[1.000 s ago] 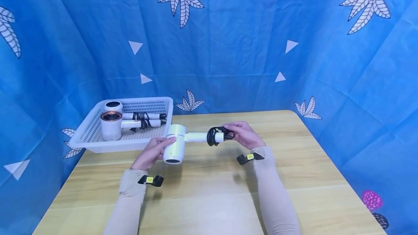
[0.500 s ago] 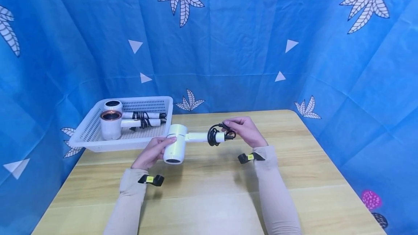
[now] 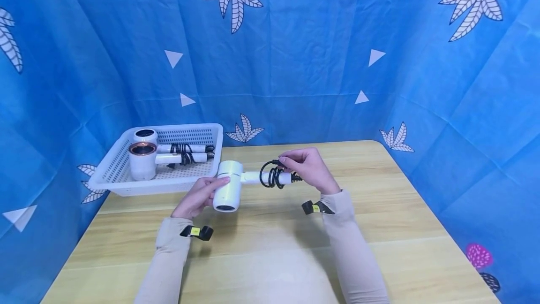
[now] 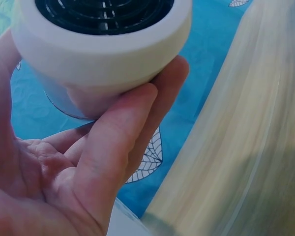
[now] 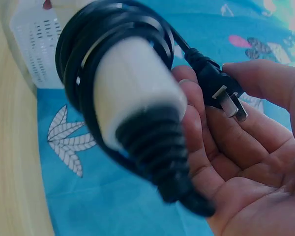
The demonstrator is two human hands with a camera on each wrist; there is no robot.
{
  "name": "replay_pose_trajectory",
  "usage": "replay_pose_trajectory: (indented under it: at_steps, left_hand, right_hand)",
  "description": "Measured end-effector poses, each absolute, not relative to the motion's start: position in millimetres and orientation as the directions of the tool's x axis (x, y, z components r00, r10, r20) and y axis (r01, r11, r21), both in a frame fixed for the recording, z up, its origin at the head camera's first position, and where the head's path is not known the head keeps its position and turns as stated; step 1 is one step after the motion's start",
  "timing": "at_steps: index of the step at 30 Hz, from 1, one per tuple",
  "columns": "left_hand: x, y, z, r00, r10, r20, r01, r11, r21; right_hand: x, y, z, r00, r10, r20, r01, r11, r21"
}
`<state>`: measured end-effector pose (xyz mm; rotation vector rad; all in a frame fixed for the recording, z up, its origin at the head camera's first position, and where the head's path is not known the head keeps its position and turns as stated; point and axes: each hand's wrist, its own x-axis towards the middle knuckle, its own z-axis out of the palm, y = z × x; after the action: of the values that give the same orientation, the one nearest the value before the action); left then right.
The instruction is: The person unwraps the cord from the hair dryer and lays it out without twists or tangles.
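A white hair dryer point(image 3: 228, 191) is held level above the table. My left hand point(image 3: 201, 196) grips its barrel, thumb on the near side; the left wrist view shows the dark grille point(image 4: 105, 14) at the barrel's end above curled fingers. Black cord point(image 3: 273, 178) is looped around the handle point(image 5: 137, 88). With thumb and fingers my right hand point(image 3: 309, 169) pinches the two-pin plug point(image 5: 219, 86) at the cord's end, beside the loops. The ribbed cord sleeve point(image 5: 155, 147) sticks out from the handle's end.
A white perforated basket point(image 3: 156, 186) stands at the back left of the wooden table point(image 3: 270, 257). In it lie two more white hair dryers, one with a copper-coloured rim point(image 3: 142, 163), their cords wound around their handles. Blue patterned curtain point(image 3: 312, 60) surrounds the table.
My right hand first drew slightly right with the plug, then moved left over the handle, carrying the plug across the cord loops. The left hand and hair dryer stay nearly still.
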<state>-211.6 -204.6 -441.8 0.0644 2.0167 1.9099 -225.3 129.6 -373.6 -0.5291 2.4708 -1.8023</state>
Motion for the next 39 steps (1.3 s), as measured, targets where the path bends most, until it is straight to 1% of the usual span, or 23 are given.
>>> replay_pose_trajectory:
  at_steps: [7, 15, 22, 31, 39]
  left_hand:
    - [-211.9, -203.2, -441.1, -0.935, 0.257, -0.244, -0.23, 0.082, 0.97]
    - [-212.0, -203.0, -441.5, -0.938, 0.236, -0.254, -0.25, 0.051, 0.967]
    - [-211.5, -202.5, -436.1, -0.943, 0.224, -0.247, -0.244, 0.038, 0.969]
    - [-209.2, -202.7, -431.5, -0.948, 0.199, -0.25, -0.247, 0.036, 0.968]
    - [-209.2, -205.3, -430.2, -0.951, 0.204, -0.232, -0.232, 0.026, 0.972]
  right_hand:
    - [-212.0, 120.3, -361.8, -0.919, -0.34, 0.198, -0.298, 0.273, -0.915]
    - [-206.0, 116.6, -357.0, -0.912, -0.381, 0.151, -0.267, 0.271, -0.925]
    - [-203.8, 116.0, -355.2, -0.906, -0.395, 0.155, -0.268, 0.251, -0.93]
    - [-203.2, 117.3, -355.8, -0.891, -0.433, 0.132, -0.276, 0.287, -0.917]
    - [-203.8, 117.2, -357.4, -0.874, -0.48, 0.083, -0.261, 0.318, -0.911]
